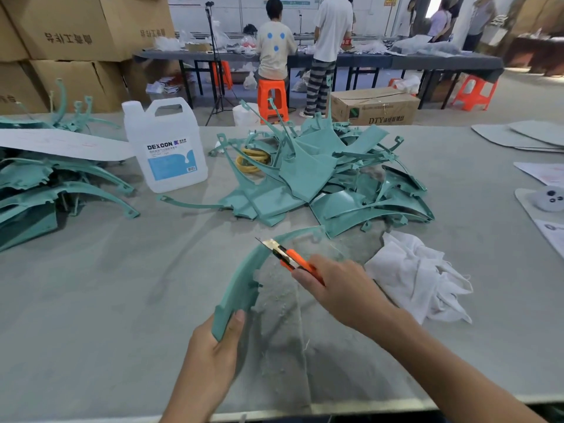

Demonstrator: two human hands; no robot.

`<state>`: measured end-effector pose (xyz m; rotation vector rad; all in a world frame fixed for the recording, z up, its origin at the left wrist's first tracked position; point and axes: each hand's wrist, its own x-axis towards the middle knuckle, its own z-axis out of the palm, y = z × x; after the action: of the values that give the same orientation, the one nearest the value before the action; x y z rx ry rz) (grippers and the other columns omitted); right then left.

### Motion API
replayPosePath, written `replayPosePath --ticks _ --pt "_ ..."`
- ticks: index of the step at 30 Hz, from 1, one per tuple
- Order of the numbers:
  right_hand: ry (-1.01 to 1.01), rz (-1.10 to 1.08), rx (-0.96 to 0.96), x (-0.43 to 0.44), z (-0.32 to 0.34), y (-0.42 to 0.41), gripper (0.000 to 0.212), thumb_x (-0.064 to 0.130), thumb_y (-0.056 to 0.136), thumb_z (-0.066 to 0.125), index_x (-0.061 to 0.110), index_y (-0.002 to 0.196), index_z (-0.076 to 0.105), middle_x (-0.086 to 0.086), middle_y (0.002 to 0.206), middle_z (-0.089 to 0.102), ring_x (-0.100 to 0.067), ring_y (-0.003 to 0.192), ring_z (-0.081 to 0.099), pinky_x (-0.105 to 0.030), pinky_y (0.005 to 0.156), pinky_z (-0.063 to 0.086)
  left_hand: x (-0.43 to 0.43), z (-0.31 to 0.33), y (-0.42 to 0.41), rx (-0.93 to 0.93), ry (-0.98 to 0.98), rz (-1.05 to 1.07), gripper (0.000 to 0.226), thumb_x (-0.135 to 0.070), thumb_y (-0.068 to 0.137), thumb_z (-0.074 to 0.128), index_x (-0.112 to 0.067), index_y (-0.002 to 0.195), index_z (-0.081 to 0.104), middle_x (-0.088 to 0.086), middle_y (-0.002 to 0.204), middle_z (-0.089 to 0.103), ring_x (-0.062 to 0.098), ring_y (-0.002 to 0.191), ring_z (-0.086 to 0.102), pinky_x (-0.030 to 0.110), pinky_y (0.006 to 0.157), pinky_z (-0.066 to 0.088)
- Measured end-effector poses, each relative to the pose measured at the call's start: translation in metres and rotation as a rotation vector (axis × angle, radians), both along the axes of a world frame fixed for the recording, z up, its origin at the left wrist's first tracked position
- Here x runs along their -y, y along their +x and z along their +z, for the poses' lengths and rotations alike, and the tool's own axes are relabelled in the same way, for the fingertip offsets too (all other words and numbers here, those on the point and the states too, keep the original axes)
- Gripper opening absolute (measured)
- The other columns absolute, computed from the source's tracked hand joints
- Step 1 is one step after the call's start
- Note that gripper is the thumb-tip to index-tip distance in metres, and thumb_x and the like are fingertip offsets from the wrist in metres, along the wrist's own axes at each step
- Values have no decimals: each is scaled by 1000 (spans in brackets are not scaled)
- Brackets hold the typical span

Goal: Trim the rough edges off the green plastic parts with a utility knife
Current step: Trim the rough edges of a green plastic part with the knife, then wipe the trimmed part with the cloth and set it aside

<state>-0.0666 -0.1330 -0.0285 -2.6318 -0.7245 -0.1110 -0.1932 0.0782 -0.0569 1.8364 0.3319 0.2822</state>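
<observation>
Here, a slim, arched green plastic part.

The rear of the utility knife handle disappears inside the right grip, whose fingers curl out of sight beneath it. The left grip covers the near end of the curved green part. Beyond the right grip, a yellow coil lies half buried under the heap of green parts. Far left of the left grip, the frame edge cuts another green stack. The small print on the jug is unreadable.
</observation>
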Motion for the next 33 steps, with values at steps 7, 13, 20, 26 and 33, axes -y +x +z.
replayPosePath --ticks 7,13,20,26,33 --pt "-151 -386 -78 49 7 38 56 61 103 29 19 76 53 -4 70 60 -26 69 61 -35 60 45 0 0 -4 -15 -10 26 20 -31 98 59 -25 86 74 -10 62 67 -2 55 57 19 56 43" --pt "-84 -363 241 74 -2 13 48 56 100 40 21 109 72 -10 107 67 -35 104 58 -44 88 46 -3 -3 -3 -38 -41 145 18 -44 91 62 -35 105 70 -17 90 74 1 83 68 32 73 49" --pt "-144 -580 52 152 -33 15 39 46 101 48 16 115 69 -15 112 65 -40 107 61 -47 91 44 4 7 -2 51 -9 152 27 -26 95 63 -42 117 62 -36 109 66 -13 103 60 7 83 45" --pt "429 -485 131 63 33 -17 33 51 101 41 30 76 43 10 80 47 -18 67 51 -23 55 34 19 22 -8 100 -42 79 24 -17 95 62 -37 105 66 -34 95 71 -17 87 64 0 73 44" --pt "182 47 670 -56 52 -8 13 19 99 60 12 89 61 -10 84 57 -29 76 54 -38 65 46 23 45 -37 170 35 109 12 -30 83 70 -30 95 75 -22 77 74 -12 84 65 1 72 45"
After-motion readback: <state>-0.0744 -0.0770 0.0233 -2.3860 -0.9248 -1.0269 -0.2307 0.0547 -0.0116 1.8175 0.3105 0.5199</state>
